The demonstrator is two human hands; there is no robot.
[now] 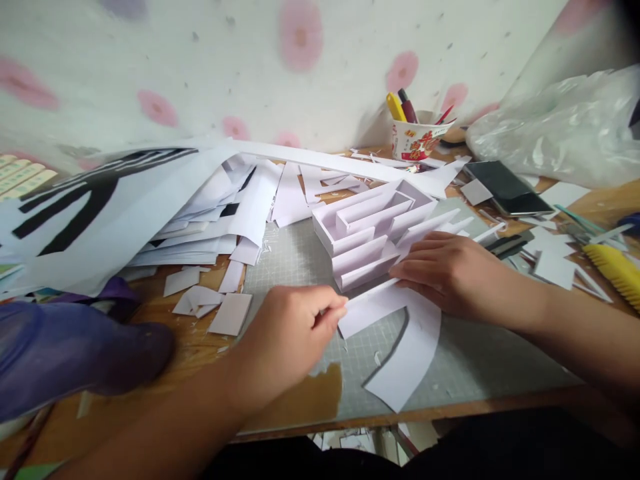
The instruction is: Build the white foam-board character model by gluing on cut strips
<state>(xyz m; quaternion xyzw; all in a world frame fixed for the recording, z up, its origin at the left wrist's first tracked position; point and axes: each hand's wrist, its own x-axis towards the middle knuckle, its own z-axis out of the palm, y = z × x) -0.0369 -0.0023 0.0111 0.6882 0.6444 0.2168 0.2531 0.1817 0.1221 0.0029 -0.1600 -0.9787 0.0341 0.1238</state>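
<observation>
While the left hand point(287, 327) pinches one end of a thin white strip point(371, 291) over the cutting mat point(287, 260), its thumb and fingers closed together, the right hand point(460, 277) lies over the strip's other end with fingers bent and close together; whether they grip it cannot be told. On the mat, just beyond the strip, stands a white open-topped model point(355, 247) with parallel upright walls, the right hand's fingers close against its near corner. A curved white cutout point(417, 353) lies on the mat, just below the strip and nearer the person.

Left of the mat, a paper stack point(200, 230) and a sheet with black printed shapes point(100, 193) cover part of the wooden bench point(195, 353). Behind the mat, a printed paper cup point(417, 141) holds pens and a yellow-handled tool point(395, 107). A smartphone point(507, 188) lies beyond the mat's far right side, and a yellow bristled brush point(614, 273) to its right.
</observation>
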